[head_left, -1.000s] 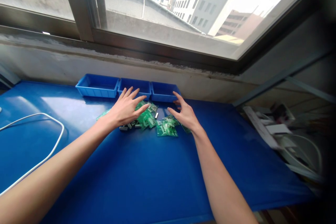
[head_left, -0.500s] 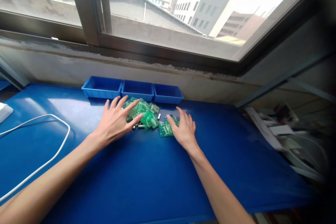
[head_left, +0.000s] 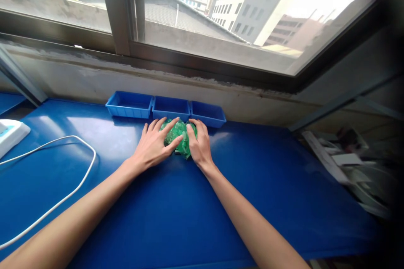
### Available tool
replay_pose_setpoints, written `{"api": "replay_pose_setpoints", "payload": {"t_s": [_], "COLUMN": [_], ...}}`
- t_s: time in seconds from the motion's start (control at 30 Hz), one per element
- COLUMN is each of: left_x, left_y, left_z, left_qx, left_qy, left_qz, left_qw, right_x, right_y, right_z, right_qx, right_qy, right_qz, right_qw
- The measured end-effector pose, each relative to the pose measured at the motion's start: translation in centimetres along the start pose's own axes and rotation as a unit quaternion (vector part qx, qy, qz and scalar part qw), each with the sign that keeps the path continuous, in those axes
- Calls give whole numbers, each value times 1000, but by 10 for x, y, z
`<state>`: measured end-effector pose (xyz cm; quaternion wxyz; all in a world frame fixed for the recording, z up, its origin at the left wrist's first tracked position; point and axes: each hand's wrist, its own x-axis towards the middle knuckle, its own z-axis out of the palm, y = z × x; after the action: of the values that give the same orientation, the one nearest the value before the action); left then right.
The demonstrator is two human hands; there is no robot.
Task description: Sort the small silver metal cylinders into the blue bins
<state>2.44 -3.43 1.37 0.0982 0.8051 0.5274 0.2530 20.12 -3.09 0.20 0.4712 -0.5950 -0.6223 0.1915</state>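
Note:
A heap of small green plastic packets [head_left: 179,134] lies on the blue tabletop [head_left: 176,210], bunched between my two hands. My left hand [head_left: 154,141] rests against the left side of the heap, fingers spread and thumb along its near edge. Against the right side lies my right hand [head_left: 199,143], its fingers stretched forward and its thumb over the packets. Both hands are open and hide part of the heap. What the packets contain is too small to make out now.
Three blue bins stand in a row behind the heap: a left bin [head_left: 129,111], a middle bin [head_left: 171,113] and a right bin [head_left: 210,119]. A white cable [head_left: 91,164] curves across the left of the table near a white device [head_left: 12,136]. A window frame [head_left: 208,67] rises behind.
My right hand has moved left with the packets on its side, and my left hand has come in against the heap. The spread packets and loose dark pieces are now gathered closer together.

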Motion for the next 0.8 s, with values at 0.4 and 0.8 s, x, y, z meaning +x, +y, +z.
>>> {"api": "replay_pose_setpoints", "payload": {"t_s": [0.4,0.8], "left_x": [-3,0], "left_y": [-11,-1], "left_z": [3,6], "left_qx": [-14,48], "left_qy": [37,86], "left_qz": [16,-48], "left_qw": [999,994], "right_x": [9,18], "right_y": [11,23], "right_z": [-13,-27], "right_qx": [-169,-130], "right_qy": [-149,31], "right_qz": [-182,-125], "right_qw": [957,983]}}
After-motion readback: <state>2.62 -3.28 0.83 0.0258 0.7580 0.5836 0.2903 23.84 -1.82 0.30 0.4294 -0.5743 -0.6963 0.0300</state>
